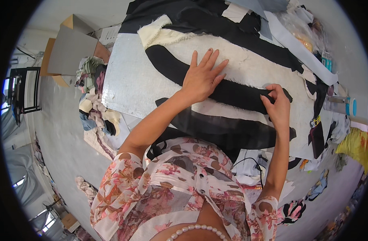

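A long curved strip of black fabric [236,95] with a frayed edge lies across the pale tabletop [123,90]. My left hand [202,78] rests on its middle, fingers spread flat and reaching past the strip's far edge. At the strip's right end, my right hand [277,105] pinches the black fabric between thumb and fingers. Nearer to me lies a second, sheerer black fabric piece [228,128], apart from my hands. Beyond the strip, a cream fabric scrap [155,34] with a fringed edge touches the strip's far left end.
Larger black cloth [200,18] covers the table's far side. A white strip [302,50] and clear plastic bags [308,30] sit at the far right. A dark flat case [317,139] lies at the right edge. Fabric scraps [97,108] and a cardboard box [69,52] are on the left.
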Motion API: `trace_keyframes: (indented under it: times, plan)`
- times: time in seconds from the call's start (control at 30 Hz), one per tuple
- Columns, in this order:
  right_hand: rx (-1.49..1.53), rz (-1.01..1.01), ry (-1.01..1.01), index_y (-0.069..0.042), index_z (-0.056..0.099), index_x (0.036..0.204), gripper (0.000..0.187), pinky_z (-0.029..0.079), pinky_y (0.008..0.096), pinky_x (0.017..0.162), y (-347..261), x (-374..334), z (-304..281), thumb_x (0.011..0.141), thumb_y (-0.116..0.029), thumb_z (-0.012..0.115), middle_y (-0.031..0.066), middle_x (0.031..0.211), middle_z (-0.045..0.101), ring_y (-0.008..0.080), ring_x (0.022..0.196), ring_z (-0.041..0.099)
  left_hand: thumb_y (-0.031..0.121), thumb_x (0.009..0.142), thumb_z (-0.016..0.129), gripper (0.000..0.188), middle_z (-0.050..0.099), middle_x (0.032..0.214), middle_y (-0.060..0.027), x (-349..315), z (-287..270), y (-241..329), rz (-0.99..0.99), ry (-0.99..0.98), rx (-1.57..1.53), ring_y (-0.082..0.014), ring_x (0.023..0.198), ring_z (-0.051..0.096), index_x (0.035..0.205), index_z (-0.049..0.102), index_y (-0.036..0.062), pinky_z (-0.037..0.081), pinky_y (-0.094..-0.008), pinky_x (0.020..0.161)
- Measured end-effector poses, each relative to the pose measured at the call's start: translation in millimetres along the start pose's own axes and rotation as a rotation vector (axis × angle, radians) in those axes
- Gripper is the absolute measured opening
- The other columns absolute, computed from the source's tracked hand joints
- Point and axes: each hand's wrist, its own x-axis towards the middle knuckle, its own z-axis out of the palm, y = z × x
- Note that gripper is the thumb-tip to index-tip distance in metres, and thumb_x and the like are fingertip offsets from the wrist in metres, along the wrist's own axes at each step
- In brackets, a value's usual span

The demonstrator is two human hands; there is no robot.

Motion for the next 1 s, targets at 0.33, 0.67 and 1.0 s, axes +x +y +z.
trace_keyframes:
  times: [0.33, 0.67, 1.0]
  plan:
    - [-0.152, -0.051, 0.000, -0.010, 0.058, 0.108, 0.036, 0.048, 0.0386, 0.066, -6.5, 0.7, 2.7, 0.077, -0.014, 0.075, 0.0103, 0.080, 0.064, 0.0305, 0.072, 0.064, 0.032, 0.097, 0.054, 0.049, 0.039, 0.150, -0.0149, 20.5, 5.7, 45.6, 0.116, 0.028, -0.007, -0.0304, 0.144, 0.028, 0.141, 0.048, 0.0123, 0.015, -0.0583, 0.116]
    - [0.322, 0.066, -0.081, -0.004, 0.058, 0.107, 0.035, 0.046, 0.0255, 0.063, 22.7, -2.5, -42.9, 0.075, 0.000, 0.074, 0.0022, 0.081, 0.064, 0.0128, 0.073, 0.062, 0.056, 0.099, 0.036, 0.066, 0.028, 0.156, -0.0135, 26.6, 29.0, 68.9, 0.196, -0.139, -0.038, -0.0265, 0.148, 0.019, 0.148, 0.037, 0.0116, 0.005, -0.0519, 0.120]
    - [0.263, 0.071, 0.109, -0.003, 0.058, 0.110, 0.035, 0.046, 0.0226, 0.065, 43.3, 9.7, -48.4, 0.079, 0.002, 0.072, 0.0005, 0.077, 0.061, 0.0088, 0.071, 0.058, 0.050, 0.101, 0.036, 0.061, 0.027, 0.156, -0.0142, 26.2, 27.7, 68.8, 0.195, -0.147, -0.048, -0.0275, 0.148, 0.018, 0.149, 0.034, 0.0120, 0.006, -0.0527, 0.120]
